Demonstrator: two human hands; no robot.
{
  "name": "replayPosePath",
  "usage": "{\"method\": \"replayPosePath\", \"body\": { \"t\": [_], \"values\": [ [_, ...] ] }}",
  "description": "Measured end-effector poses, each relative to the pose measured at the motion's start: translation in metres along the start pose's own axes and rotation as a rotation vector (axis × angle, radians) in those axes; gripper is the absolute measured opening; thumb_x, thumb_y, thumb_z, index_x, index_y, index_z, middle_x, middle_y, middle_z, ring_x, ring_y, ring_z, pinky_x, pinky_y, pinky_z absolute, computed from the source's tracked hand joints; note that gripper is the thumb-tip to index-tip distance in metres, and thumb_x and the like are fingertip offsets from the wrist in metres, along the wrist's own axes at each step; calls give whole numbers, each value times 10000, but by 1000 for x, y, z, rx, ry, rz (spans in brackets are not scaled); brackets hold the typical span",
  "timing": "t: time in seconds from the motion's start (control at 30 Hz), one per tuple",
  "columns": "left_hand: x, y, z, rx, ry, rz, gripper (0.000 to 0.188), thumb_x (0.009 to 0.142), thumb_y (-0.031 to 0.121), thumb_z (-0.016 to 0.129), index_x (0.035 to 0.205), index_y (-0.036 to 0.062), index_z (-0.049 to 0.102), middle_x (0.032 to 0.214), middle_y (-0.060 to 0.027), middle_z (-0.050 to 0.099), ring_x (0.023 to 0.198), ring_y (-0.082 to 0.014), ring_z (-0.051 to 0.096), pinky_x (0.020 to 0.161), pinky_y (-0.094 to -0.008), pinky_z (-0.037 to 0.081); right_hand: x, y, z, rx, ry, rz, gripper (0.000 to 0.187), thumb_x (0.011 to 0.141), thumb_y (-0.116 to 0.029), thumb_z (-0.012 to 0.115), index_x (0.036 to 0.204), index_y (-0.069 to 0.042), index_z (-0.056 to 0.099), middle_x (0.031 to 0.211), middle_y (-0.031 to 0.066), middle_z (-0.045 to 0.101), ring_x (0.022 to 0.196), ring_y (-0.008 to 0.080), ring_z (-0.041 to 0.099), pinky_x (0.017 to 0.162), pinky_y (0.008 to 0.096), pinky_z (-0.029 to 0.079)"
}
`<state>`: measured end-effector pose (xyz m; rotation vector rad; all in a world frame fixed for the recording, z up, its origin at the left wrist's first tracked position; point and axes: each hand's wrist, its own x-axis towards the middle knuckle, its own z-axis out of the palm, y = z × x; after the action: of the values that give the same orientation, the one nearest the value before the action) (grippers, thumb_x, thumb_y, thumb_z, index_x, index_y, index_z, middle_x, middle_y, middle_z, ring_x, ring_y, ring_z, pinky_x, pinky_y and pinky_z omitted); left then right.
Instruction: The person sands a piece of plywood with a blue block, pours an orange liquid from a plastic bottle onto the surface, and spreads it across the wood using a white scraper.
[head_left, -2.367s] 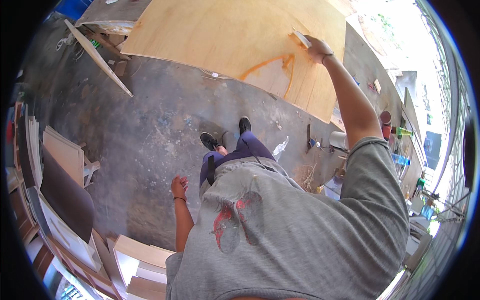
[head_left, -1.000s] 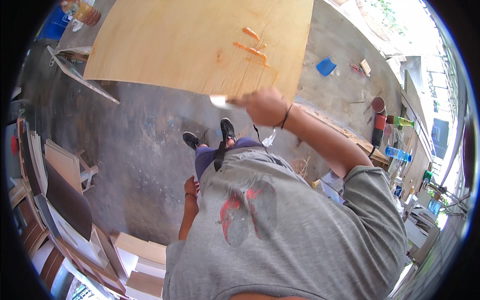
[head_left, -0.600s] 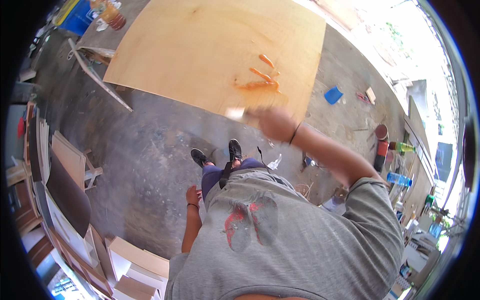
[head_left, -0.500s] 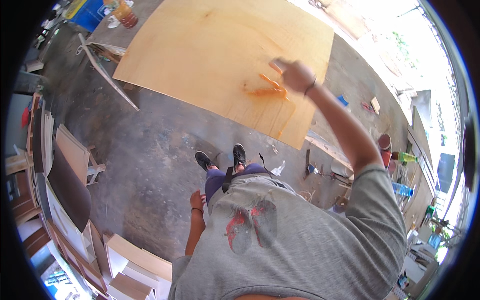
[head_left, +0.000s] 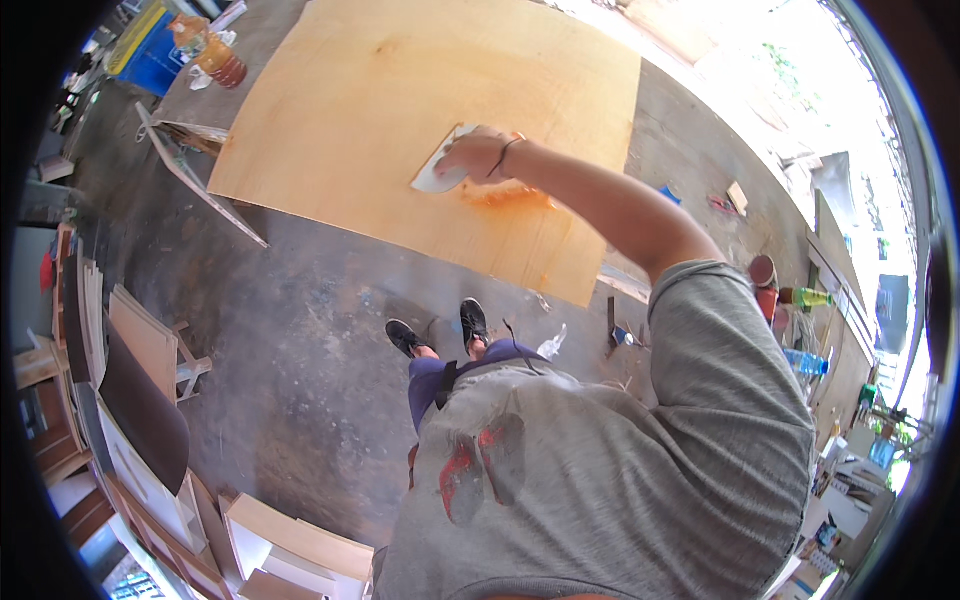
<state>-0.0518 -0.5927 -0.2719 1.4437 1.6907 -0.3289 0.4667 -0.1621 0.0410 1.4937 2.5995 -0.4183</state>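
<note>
My right hand [head_left: 485, 155] reaches over a large pale plywood sheet [head_left: 310, 120] and grips a flat white spreader [head_left: 436, 177]. The spreader's straight edge points left and lies on or just over the wood; I cannot tell if it touches. Orange paste [head_left: 510, 197] is smeared on the sheet beside and below my right wrist, partly covered by the hand and forearm. My left hand is out of sight; only a sliver of the left arm [head_left: 412, 464] shows beside my grey shirt.
A bottle of reddish-brown liquid [head_left: 225, 68] stands beyond the sheet's left corner, near a blue bin [head_left: 148, 62]. Cabinet parts and boards [head_left: 145, 340] line the left. On the right are a green bottle [head_left: 806, 297], a blue bottle [head_left: 806, 362] and a red can [head_left: 766, 302].
My right hand has swept left across the sheet, and the white spreader now shows clearly. The orange paste looks more smeared. My left hand has gone out of sight beside my body.
</note>
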Motion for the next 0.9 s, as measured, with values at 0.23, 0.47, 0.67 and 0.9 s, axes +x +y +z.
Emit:
{"method": "replayPosePath", "body": {
  "t": [0.23, 0.47, 0.67, 0.9],
  "values": [
    [44, 21, -33, 304, 12, 251, 174, 832, 122, 459, 938, 56, 579, 831, -152, 621, 763, -325, 603, 650, -408, 493, -146, 37, 4, 136, -140, 383, 474, 706, -29, 492, 1137, -208, 573, 1002, 96, 622, 960, 296, 576, 827, 414, 441],
    [64, 39, -68, 283, 28, 418, 166, 827, 116, 471, 939, 75, 587, 821, -162, 617, 800, -353, 598, 681, -445, 490, -40, -58, 34, 85, 38, 485, 177, 709, -157, 517, 780, -56, 644, 712, 158, 630, 691, 317, 626, 583, 416, 492],
    [90, 23, -90, -34, -38, 219, 227, 835, 274, 498, 976, 112, 571, 761, -96, 601, 686, -254, 563, 595, -386, 452, -22, -118, 22, -48, -93, 85, 208, 711, -138, 535, 876, -203, 644, 875, 26, 639, 844, 246, 618, 662, 400, 482],
    [73, 75, -146, -792, -147, -323, 292, 832, 388, 505, 988, 143, 533, 698, -30, 569, 562, -146, 487, 493, -321, 385, -172, -28, 32, 182, -171, 464, 565, 683, 5, 467, 1168, -265, 575, 1132, 73, 586, 1052, 278, 541, 883, 377, 424]
  ]
}}
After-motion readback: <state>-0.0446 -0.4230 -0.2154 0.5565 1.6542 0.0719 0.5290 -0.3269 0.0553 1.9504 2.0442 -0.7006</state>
